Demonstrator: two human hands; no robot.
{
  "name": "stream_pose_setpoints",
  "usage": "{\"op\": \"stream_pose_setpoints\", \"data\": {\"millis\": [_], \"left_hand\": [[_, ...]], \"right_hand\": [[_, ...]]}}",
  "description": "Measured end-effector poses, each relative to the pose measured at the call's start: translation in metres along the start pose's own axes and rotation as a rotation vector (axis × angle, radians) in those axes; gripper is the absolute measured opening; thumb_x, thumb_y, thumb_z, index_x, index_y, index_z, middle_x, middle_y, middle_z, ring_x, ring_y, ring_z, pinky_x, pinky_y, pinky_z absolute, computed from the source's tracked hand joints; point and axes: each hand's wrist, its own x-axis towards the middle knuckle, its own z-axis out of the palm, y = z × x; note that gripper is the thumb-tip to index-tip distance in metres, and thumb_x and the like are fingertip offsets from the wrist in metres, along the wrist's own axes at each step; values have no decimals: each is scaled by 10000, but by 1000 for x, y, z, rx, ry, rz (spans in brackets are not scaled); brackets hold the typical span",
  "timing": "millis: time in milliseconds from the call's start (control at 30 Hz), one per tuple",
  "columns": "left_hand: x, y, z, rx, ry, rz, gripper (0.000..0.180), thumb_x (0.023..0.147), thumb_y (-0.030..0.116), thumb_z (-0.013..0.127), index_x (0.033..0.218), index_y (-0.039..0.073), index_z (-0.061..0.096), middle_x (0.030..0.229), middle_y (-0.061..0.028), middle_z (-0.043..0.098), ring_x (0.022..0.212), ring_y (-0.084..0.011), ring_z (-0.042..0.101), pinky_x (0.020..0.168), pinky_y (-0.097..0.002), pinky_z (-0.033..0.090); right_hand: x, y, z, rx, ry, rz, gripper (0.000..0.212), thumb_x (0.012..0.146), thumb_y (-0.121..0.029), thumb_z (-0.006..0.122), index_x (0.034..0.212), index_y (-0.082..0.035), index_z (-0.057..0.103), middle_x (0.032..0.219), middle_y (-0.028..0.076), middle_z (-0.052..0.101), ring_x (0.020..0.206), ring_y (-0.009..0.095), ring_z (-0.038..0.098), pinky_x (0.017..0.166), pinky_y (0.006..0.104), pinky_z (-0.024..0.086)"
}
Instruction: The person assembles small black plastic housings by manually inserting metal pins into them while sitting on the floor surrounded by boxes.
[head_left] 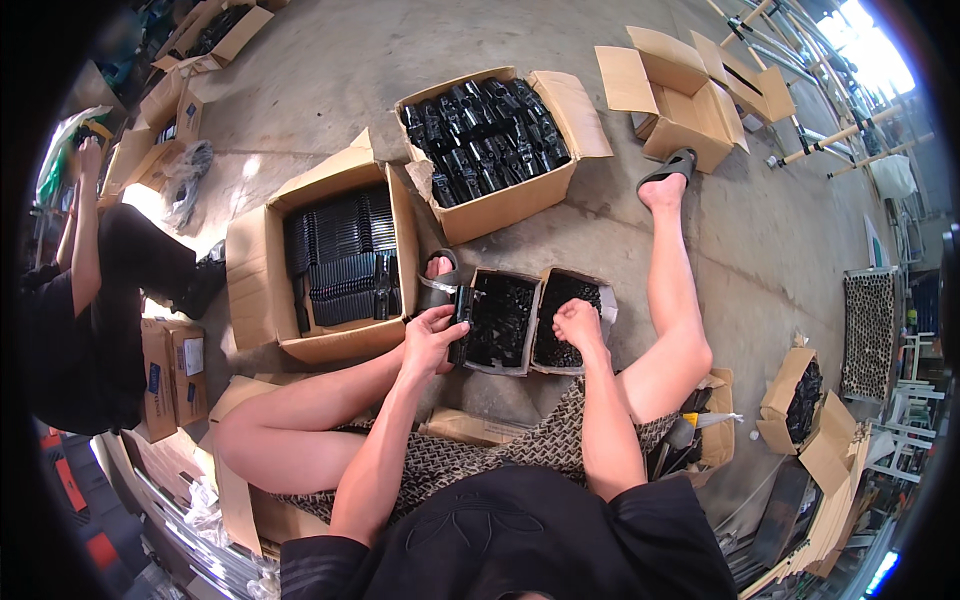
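Observation:
My left hand grips a narrow, glossy black plastic part, held upright beside the left one of two small open boxes. That left small box holds many small black pieces. Above the right small box, my right hand is closed with its fingertips pinched together. Whatever it may hold is too small or hidden to tell. Small black pieces fill this second box too.
A large carton with stacked black parts stands front left. Behind it, another carton is full of glossy black parts. An open carton stands far right near my sandalled foot. At left sits another person. Metal racks line the right.

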Motion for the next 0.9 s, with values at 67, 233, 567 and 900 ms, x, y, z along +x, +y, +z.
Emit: {"op": "stream_pose_setpoints", "data": {"millis": [67, 233, 567, 900], "left_hand": [[2, -3, 1, 16, -2, 26, 503, 815, -41, 750, 1262, -131, 537, 1042, -139, 708, 868, -152, 687, 766, -293, 572], [-2, 2, 9, 45, -3, 20, 500, 827, -27, 745, 1264, -135, 527, 1043, -143, 707, 874, -158, 688, 757, -286, 574], [-2, 1, 10, 38, -2, 47, 500, 844, -21, 733, 1277, -137, 510, 1056, -153, 707, 882, -159, 687, 755, -281, 575], [-5, 5, 10, 238, 50, 57, 479, 835, 65, 758, 1236, -118, 573, 986, -124, 723, 815, -125, 678, 654, -265, 555]], "right_hand": [[-12, -31, -1, 195, -52, -95, 136, 899, -38, 607, 1004, 49, 617, 819, 165, 724, 679, 191, 712, 596, 311, 585], [-46, -87, 24, 390, -298, -267, 174, 984, -82, 558, 1113, 28, 596, 956, 163, 725, 871, 196, 711, 739, 312, 573], [-58, -105, 68, 277, -133, -434, 239, 889, -98, 692, 1108, -1, 702, 866, 58, 719, 780, 82, 655, 717, 250, 542], [-63, -111, 69, 229, -78, -534, 190, 875, -80, 695, 1037, 18, 683, 862, 109, 720, 781, 140, 687, 713, 275, 553]]}}
